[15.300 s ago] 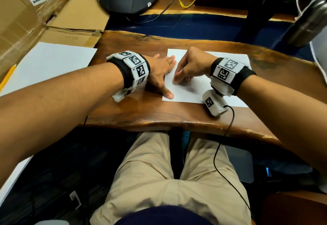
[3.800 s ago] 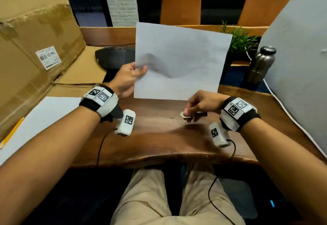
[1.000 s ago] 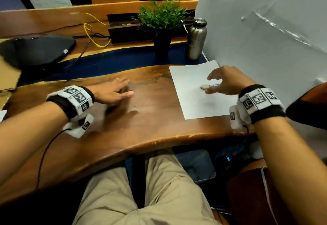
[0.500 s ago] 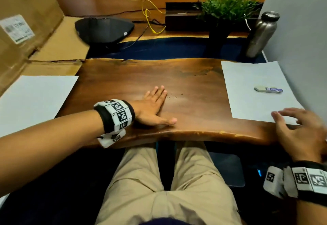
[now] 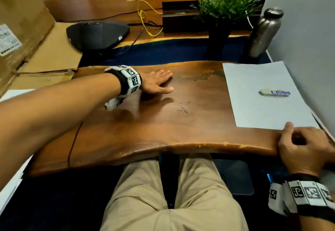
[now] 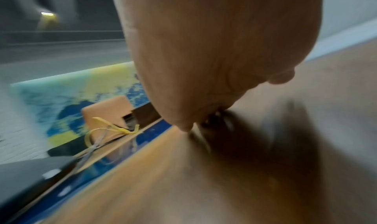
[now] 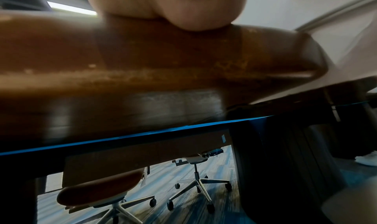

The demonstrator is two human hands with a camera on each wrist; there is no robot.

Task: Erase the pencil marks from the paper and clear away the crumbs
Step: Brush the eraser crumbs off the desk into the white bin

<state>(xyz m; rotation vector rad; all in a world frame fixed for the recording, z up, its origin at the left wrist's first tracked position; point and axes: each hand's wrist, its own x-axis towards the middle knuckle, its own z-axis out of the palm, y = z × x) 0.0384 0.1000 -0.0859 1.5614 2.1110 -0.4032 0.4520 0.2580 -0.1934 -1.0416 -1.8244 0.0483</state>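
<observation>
The white paper (image 5: 257, 107) lies at the right end of the wooden desk (image 5: 137, 140), with a white eraser in a blue sleeve (image 5: 274, 92) on it. Dark eraser crumbs (image 5: 183, 110) are scattered on the bare wood left of the paper. My left hand (image 5: 163, 83) lies flat on the desk, fingers straight, behind and left of the crumbs; the left wrist view shows its palm (image 6: 214, 58), blurred. My right hand (image 5: 297, 140) rests on the desk's front right edge by the paper's near corner, fingers loosely curled and holding nothing. The right wrist view shows only its palm (image 7: 173, 6).
A cardboard box (image 5: 23, 31) and another white sheet (image 5: 12, 93) are at the left. Behind the desk stand a black speaker unit (image 5: 97, 34), a potted plant (image 5: 223, 12) and a steel bottle (image 5: 264, 31). A grey panel (image 5: 308, 40) borders the right side.
My left hand has slid from near the front edge toward the back of the desk. My right hand has come up onto the front right edge by the paper's corner.
</observation>
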